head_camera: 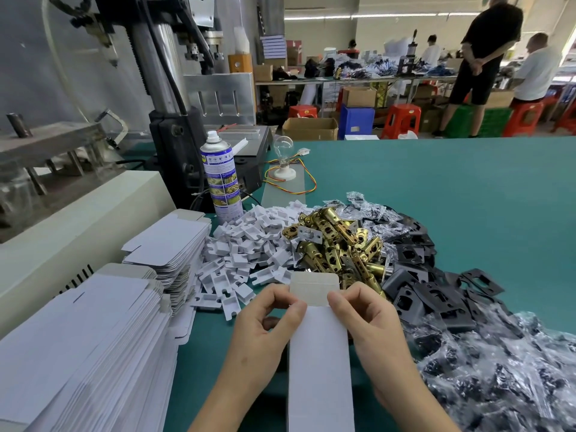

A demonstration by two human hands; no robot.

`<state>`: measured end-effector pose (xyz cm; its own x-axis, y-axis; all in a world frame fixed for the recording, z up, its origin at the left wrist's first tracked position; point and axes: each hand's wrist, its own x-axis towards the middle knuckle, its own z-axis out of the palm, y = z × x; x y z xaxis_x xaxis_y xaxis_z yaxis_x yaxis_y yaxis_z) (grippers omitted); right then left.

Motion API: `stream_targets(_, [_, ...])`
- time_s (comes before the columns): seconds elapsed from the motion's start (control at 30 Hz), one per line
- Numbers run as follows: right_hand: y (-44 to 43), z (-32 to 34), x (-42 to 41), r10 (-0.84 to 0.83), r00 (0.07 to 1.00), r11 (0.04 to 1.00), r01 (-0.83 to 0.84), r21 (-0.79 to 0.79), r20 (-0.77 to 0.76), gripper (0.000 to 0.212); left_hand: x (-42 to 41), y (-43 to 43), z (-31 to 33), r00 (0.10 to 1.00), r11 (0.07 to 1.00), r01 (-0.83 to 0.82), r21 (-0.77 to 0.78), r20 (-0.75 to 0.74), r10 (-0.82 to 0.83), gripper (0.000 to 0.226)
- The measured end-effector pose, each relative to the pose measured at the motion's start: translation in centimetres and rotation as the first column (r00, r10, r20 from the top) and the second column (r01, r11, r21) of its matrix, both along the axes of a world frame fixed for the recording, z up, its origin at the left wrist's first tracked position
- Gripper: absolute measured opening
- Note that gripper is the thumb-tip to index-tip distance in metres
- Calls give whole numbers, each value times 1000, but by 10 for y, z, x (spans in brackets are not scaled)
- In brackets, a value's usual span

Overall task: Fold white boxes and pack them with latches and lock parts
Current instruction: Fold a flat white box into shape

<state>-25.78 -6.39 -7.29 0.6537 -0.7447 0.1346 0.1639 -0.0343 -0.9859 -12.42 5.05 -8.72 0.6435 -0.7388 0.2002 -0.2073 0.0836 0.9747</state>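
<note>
Both the left hand (265, 319) and right hand (371, 319) pinch the white box (319, 363) just before the brass latches (339, 244); uneven pressure could crease its flap (314, 285) crooked.

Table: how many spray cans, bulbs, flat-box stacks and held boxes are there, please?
Spray can: 1
Bulb: 1
Box stacks: 2
Held box: 1
Total: 5

A flat white box (319, 369) is held with its end flap (314, 286) raised, before heaped brass latches (336, 241), white plastic inserts (249, 247) and black plates (417, 275).
</note>
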Motion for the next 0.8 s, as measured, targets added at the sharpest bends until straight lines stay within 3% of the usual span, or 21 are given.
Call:
stream_targets(0.13, [0, 0, 0, 10, 1000, 1000, -10, -3, -4, 34, 0, 1, -1, 999, 1000, -13, 9, 48, 12, 27])
stream_targets(0.23, [0, -1, 1, 8, 1000, 1000, -8, 17, -5, 19, 1, 1, 1, 999, 999, -32, -40, 9, 33, 27])
stream_targets(0.37, [1, -2, 3, 26, 999, 991, -30, 128, 34, 44, 0, 0, 3, 999, 995, -9, -95, -45, 5, 45])
stream_targets(0.5, [3, 1, 3, -11, 1000, 996, 8, 89, 27, 19, 1, 2, 4, 994, 996, 61, -67, -86, -67, 46])
stream_targets(0.6, [1, 0, 2, -21, 999, 996, 18, 86, 38, 14, 0, 1, 3, 992, 996, 43, -80, -118, -52, 49])
stream_targets(0.7, [0, -1, 3, -38, 997, 994, 31, 108, 62, 20, -2, 1, 5, 1000, 999, -13, -35, -18, 13, 28])
stream_targets(0.8, [-1, -1, 2, -73, 995, 993, 66, 102, 71, 26, -4, 1, 4, 999, 1000, -13, 22, 48, 12, 27])
